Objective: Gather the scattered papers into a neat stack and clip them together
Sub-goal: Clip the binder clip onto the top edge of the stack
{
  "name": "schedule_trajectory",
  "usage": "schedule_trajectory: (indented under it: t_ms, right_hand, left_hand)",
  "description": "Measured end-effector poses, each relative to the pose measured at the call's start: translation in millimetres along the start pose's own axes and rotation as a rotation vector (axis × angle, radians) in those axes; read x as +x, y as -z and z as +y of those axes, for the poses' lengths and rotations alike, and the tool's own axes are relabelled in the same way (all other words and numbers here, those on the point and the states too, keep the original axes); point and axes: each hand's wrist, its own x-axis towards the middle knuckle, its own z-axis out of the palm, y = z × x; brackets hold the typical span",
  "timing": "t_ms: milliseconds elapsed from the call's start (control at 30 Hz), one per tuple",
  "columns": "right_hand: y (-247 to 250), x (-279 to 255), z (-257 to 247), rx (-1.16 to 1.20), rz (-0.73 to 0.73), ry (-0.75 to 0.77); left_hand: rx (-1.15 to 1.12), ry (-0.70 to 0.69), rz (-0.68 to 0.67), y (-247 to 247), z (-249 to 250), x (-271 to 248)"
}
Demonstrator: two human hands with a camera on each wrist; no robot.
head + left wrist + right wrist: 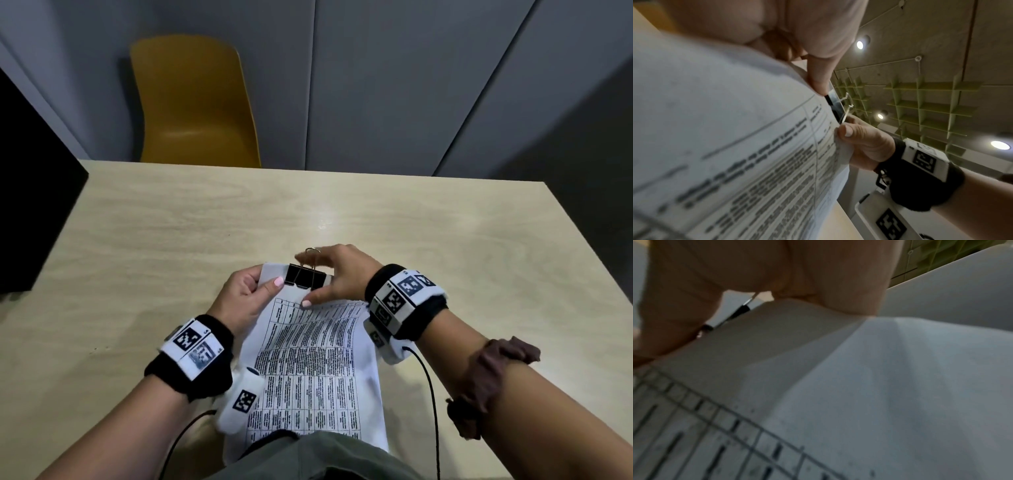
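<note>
Both wrists carry black wristbands (191, 370) bearing white blocks with black square-code markers (409, 285). Thin black cables (432, 394) trail from each. Fingernails pale-painted. Brown scrunchie (486, 380) on right forearm.

Left grip (245, 291) pinching with thumb on top, right grip (337, 274) fingers curled, thumb extended

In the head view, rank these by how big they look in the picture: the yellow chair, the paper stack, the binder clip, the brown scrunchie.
1-2. Yellow chair and paper stack: close in apparent area, and the papers are nearer the camera, so unranked.
3. Brown scrunchie on the right forearm.
4. Binder clip, the smallest.
</note>
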Motion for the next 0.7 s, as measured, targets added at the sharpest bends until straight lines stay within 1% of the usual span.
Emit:
schedule_trajectory:
  t_ms: [33,100,167,367,433,533,567,600,700]
  right_hand:
    - [0,0,1,-0.024,-0.05,-0.028]
    - [-3,1,2,-0.034,-0.094,-0.059]
    - [-7,2,4,0.006,-0.105,-0.064]
    - [-11,1,7,0.053,-0.097,-0.023]
    - [-4,-3,7,0.181,-0.057,-0.02]
    - [7,-6,2,0.478,0.018,-0.147]
    - [8,-6,1,0.538,0.028,-0.177]
    - [8,-7,-1,0.542,0.036,-0.179]
    - [6,-10,-4,0.375,0.018,-0.125]
  left_hand:
    - [-0.008,-0.021,0.017,-2,-1,-1]
    - [-0.033,-0.05,0.064,-3,-4,-1]
    - [-0.053,-0.055,0.107,-1,-7,0]
    - [-0.06,-0.066,0.099,2,-8,-3]
    - [-0.058,-0.069,0.106,2,-6,-2]
    - [-0.047,-0.084,0.091,-2,0,-3]
    - [-0.065,-0.072,0.077,-5,0,-4]
    - [-0.093,-0.049,0.063,-9,3,-6]
    - [-0.101,0.009,0.073,-11,3,-6]
